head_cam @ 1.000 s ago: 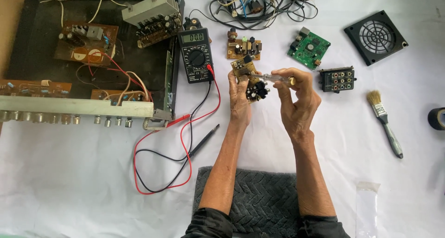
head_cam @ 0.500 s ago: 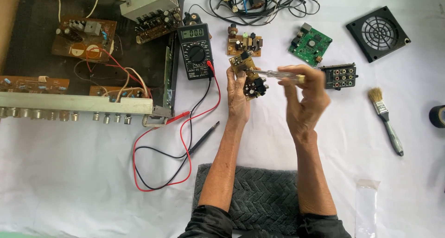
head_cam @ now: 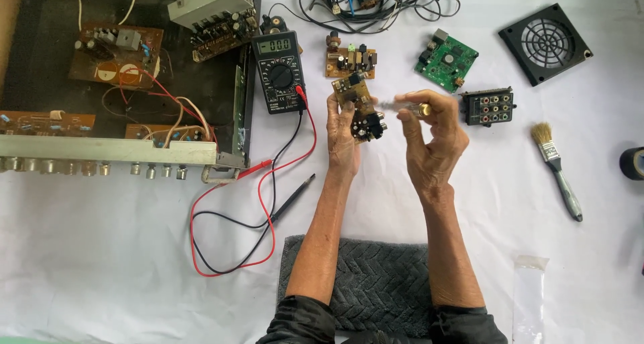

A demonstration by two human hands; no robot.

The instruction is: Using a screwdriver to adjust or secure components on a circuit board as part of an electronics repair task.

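While your hands work above the white cloth (head_cam: 469,250), the clutter runs like this, left to right. At 9 to 10 o'clock: opened amplifier chassis (head_cam: 121,89) with brown boards and loose wiring. At 11 o'clock: black multimeter (head_cam: 278,72), its red and black leads (head_cam: 261,203) looping down toward 7 o'clock; one black probe (head_cam: 295,195) lies just left of your left forearm. At 12 o'clock: tangle of cables (head_cam: 382,2) and a small brown board (head_cam: 350,61) directly above your left hand. At 1 o'clock: green circuit board (head_cam: 448,59), black connector block (head_cam: 488,107) just right of your right hand. At 2 to 3 o'clock: black fan grille (head_cam: 545,43), paintbrush (head_cam: 557,169), roll of black tape (head_cam: 633,163) at the edge. At 6 o'clock: grey towel (head_cam: 376,283) under both forearms.

Both forearms rise side by side, nothing blocking them. Your left hand (head_cam: 343,139) stands upright, fingers closed around a small circuit board (head_cam: 359,106) with black jacks, held near centre. Your right hand (head_cam: 433,139) curls, thumb and fingertips pinching a thin clear-handled tool (head_cam: 406,106), tip pointing left at the board.
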